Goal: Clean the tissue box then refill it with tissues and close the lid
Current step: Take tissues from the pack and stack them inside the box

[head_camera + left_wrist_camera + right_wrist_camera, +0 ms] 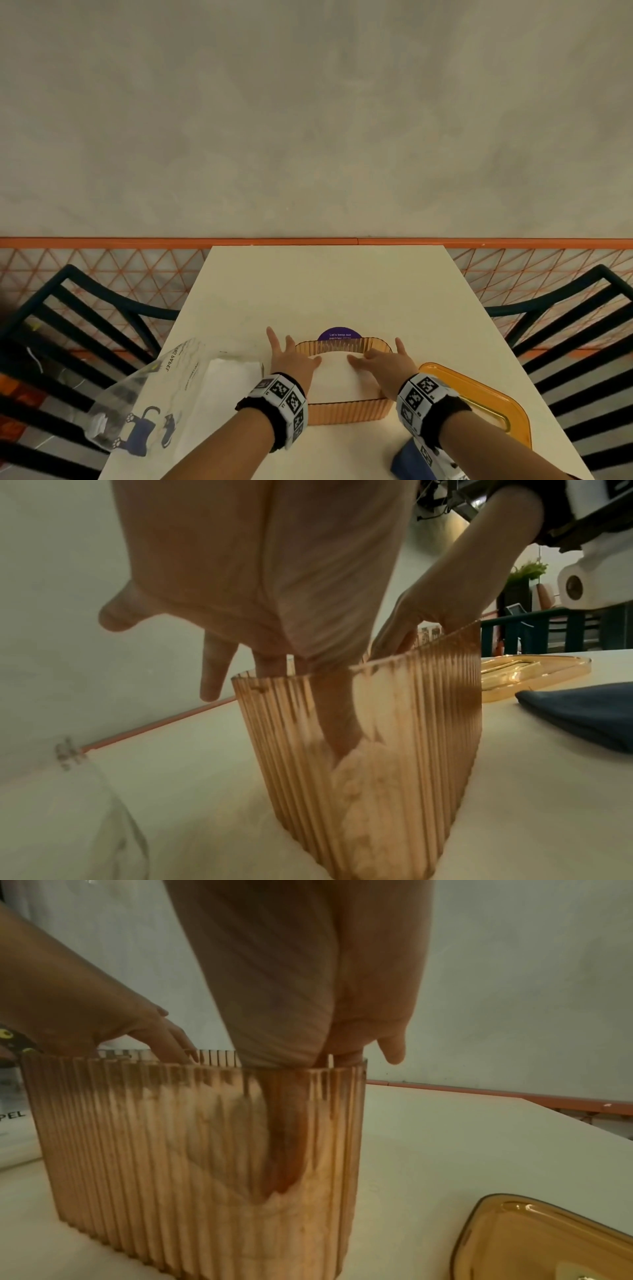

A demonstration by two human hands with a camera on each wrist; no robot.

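An amber ribbed tissue box point(346, 411) stands open-topped on the table, with a white stack of tissues point(339, 377) inside it. My left hand point(298, 354) is at the box's left end: the thumb reaches inside and presses on the tissues, while the straight fingers splay outside the wall. At the right end my right hand point(378, 358) does the same. Through the ribbed wall point(377, 723) the left thumb shows pressing down on the tissues point(369, 791). The right wrist view shows the box point(171, 1137) and the right thumb inside. The amber lid point(479, 401) lies flat to the right.
A clear plastic tissue pack point(154, 394) with more white tissues point(226, 383) lies at the table's left edge. A blue cloth point(407, 462) sits near my right forearm. A purple sticker point(339, 334) is behind the box. Dark chairs point(68, 342) flank the table.
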